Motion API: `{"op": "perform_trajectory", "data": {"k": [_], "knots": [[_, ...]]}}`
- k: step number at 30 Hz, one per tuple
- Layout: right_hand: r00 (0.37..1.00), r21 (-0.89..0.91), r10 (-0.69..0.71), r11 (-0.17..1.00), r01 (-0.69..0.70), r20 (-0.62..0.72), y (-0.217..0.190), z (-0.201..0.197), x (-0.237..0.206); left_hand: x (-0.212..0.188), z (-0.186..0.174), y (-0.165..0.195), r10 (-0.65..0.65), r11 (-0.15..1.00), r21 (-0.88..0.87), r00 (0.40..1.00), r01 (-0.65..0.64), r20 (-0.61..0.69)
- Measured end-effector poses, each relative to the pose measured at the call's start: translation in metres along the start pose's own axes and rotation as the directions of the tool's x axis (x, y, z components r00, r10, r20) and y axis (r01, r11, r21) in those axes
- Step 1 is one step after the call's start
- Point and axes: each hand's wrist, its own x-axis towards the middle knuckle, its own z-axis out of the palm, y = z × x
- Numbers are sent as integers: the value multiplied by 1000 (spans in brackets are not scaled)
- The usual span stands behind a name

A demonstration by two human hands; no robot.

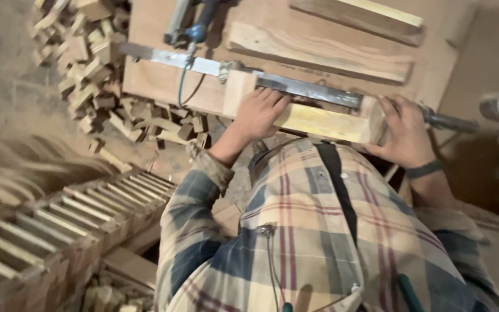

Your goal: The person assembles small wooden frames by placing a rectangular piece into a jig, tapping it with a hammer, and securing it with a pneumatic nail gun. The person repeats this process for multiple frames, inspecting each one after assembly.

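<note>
wood block: pale yellowish block (321,122) sitting at the near edge of the plywood workbench (157,75), pinched lengthwise in a long metal bar clamp (307,89)
left hand: left hand (259,112) lies palm down on the block's left end, fingers curled over the top and touching the clamp bar, so pressing rather than a real grab
right hand: right hand (402,130) wraps the block's right end where the clamp's jaw meets it, fingers closed round it; dark band on the wrist
behind the block: two longer planks (319,49) lie flat further back on the bench, well apart from the hands
past the left hand: blue-handled tool (194,26) with a green cord, near the clamp's far end
left of the bench: messy heap of wood offcuts (99,75) on the floor
nearer, lower left: slatted wooden rack (59,225)
</note>
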Motion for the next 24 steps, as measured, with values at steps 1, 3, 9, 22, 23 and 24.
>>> {"op": "perform_trajectory", "data": {"k": [1,3,9,22,23,24], "knots": [[999,-1,-31,1000,31,-26,-3,-9,4,3,-2,-2,9,1000,4,1000,-9,-2],[993,-15,-84,996,83,-83,-5,-27,6,8,-2,-3,-12,999,-34,1000,12,-6],[998,-96,41,995,-35,57,12,-51,13,25,15,-13,-45,980,-192,999,45,5],[990,-184,126,976,-114,57,17,32,44,33,71,-80,12,977,-213,987,23,162],[987,-90,158,984,-154,38,21,36,43,36,74,-83,21,977,-214,991,7,129],[981,10,193,981,-193,20,26,41,42,39,75,-85,31,977,-211,994,-9,101]]}}
